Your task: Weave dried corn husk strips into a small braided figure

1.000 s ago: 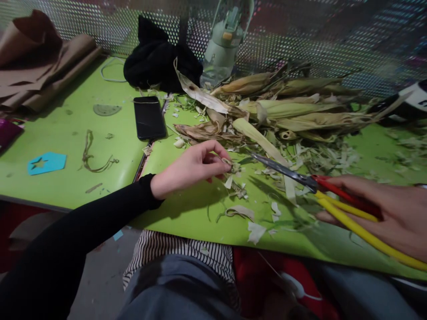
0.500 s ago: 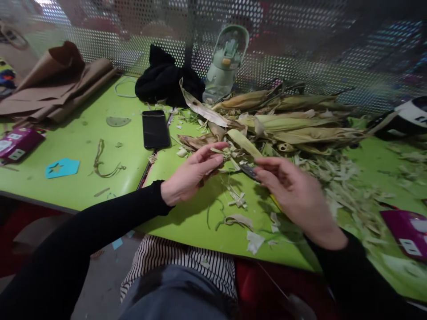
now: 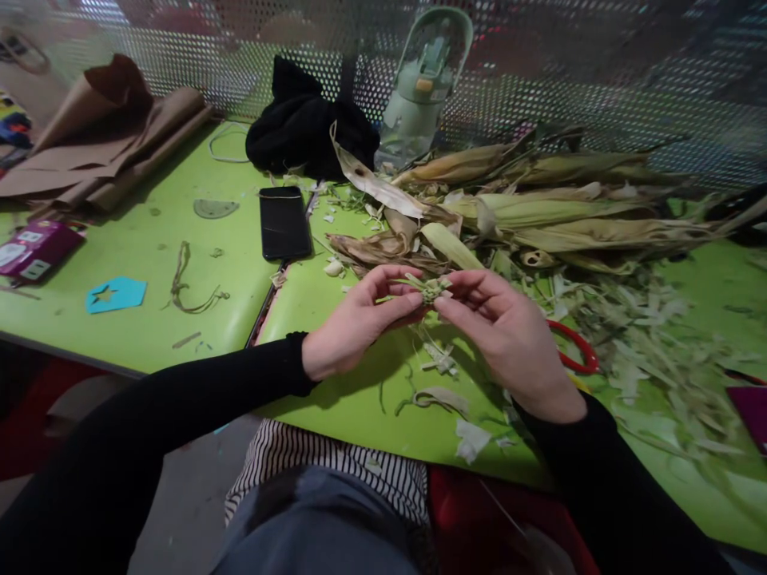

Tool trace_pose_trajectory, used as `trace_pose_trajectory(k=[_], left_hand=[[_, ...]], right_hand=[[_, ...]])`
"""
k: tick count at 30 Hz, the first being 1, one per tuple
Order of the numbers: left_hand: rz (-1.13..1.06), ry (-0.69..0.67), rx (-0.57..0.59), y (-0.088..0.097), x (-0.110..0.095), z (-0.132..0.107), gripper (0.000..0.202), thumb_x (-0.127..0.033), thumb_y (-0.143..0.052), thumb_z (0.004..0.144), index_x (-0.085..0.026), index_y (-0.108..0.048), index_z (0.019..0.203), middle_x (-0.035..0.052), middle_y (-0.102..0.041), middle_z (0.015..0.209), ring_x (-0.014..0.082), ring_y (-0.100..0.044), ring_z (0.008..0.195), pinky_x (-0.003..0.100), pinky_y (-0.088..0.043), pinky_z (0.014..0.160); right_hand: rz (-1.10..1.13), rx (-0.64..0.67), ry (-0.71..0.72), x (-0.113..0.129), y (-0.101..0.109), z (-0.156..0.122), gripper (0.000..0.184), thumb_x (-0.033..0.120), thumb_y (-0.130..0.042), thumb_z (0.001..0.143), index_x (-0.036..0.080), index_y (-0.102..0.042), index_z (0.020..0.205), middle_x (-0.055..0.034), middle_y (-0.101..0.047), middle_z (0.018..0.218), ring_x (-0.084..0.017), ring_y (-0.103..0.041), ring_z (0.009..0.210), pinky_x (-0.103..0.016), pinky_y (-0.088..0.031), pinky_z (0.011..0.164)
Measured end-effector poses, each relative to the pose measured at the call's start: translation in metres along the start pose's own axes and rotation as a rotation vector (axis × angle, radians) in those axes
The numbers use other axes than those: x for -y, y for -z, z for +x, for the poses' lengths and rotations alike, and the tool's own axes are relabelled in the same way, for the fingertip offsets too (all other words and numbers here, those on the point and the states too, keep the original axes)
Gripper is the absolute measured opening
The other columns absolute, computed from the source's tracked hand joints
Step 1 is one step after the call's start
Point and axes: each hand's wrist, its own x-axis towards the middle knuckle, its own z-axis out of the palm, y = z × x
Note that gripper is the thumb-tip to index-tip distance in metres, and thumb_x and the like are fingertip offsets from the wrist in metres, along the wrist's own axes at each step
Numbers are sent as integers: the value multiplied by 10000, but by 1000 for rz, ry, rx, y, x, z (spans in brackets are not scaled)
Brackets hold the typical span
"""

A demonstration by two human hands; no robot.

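Observation:
Pinched between the fingertips of both hands is a small woven knot of pale green corn husk strips [image 3: 430,291], with short ends sticking out. My left hand [image 3: 363,318] is closed on its left side, and my right hand [image 3: 509,339] grips its right side. Beside my right hand lie scissors with a red handle loop [image 3: 584,351], partly covered by that hand. Under the hands, husk scraps [image 3: 440,359] and a curled husk strip [image 3: 442,398] rest on the green table [image 3: 353,407].
Behind the hands lies a heap of dried corn husks [image 3: 551,212], with shredded strips [image 3: 647,343] to the right. A water bottle [image 3: 416,104], black cloth [image 3: 311,128], phone [image 3: 284,224], blue tag [image 3: 115,295], husk cord [image 3: 180,279] and brown paper [image 3: 108,144] are also around.
My right hand has let go of the scissors, which now lie beside it. It has moved left to the woven husk knot, and both hands now hold it.

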Motion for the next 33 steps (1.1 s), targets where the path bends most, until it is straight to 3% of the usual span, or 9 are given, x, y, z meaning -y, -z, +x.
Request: trace_pose_trajectory(k=[5,14,19,25,33], left_hand=[[40,11,34,-1,1,-1,212,-81,-693,843,-158,-603,1018,-33,-615,823,68,-601,753,243,-509,820],[61,45,-4,-3,0,2,127,-84,-699,823,-135,-612,899,-31,-643,804,61,-630,727,210,-506,777],[77,51,23,2,4,2,237,-171,-813,737,-134,-601,836,-32,-662,766,70,-651,704,207,-495,711],[77,142,58,6,6,-1,286,-169,-844,702,-134,-594,837,-13,-690,741,87,-660,687,217,-491,673],[397,-146,72,4,2,1,265,-146,-755,788,-152,-603,1005,-12,-653,869,82,-632,732,220,-503,666]], right_hand=[[37,-78,-44,-3,0,-3,187,440,-735,821,274,-677,885,-13,-693,835,-187,-636,710,-347,-560,670],[94,-37,-112,-5,3,-5,197,430,-786,795,252,-732,859,20,-686,776,-143,-583,696,-279,-467,650],[134,-29,-142,-6,2,-6,241,466,-801,773,234,-739,795,23,-667,727,-127,-542,664,-261,-420,619],[206,44,-183,0,1,-6,306,512,-844,705,229,-730,724,25,-669,720,-116,-545,672,-255,-428,652],[241,55,-243,1,3,-3,325,515,-839,704,214,-715,722,35,-634,699,-97,-504,631,-249,-398,617]])
